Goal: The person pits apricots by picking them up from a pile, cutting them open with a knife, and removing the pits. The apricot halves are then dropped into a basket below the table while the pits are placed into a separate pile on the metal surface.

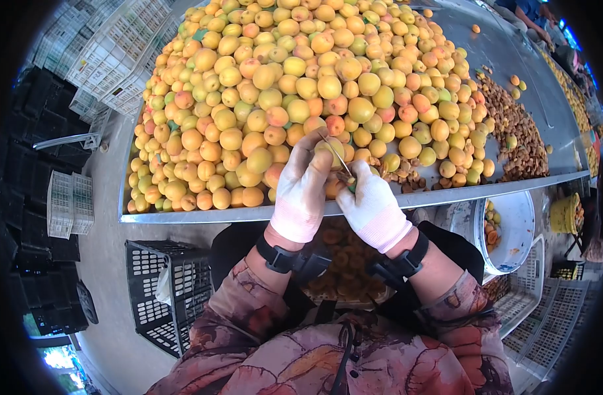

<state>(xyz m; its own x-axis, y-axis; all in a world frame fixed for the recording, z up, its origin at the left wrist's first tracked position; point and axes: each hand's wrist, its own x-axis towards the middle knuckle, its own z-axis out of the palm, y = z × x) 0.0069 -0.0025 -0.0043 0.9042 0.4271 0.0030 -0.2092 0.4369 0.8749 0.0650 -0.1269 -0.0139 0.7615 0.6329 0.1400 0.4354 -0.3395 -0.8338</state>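
Note:
My left hand [301, 191], in a white glove with bare fingertips, is closed around a yellow apricot [326, 157]. My right hand [374, 203], gloved the same way, grips a small knife [341, 160] whose thin blade lies against that apricot. Only a bit of the knife's greenish handle shows between the fingers. Both hands are above the near edge of a metal table [242, 215]. Right behind them rises a large heap of whole apricots [268, 92]. Below the wrists, between my knees, a container of halved apricots [344, 253] is partly hidden.
Brown apricot pits [515, 131] are piled on the table at right. A white bucket [522, 227] with some fruit stands below the table's right side. A black crate [166, 289] sits at left on the floor, near stacked white crates [120, 49]. Another person [532, 16] is at far right.

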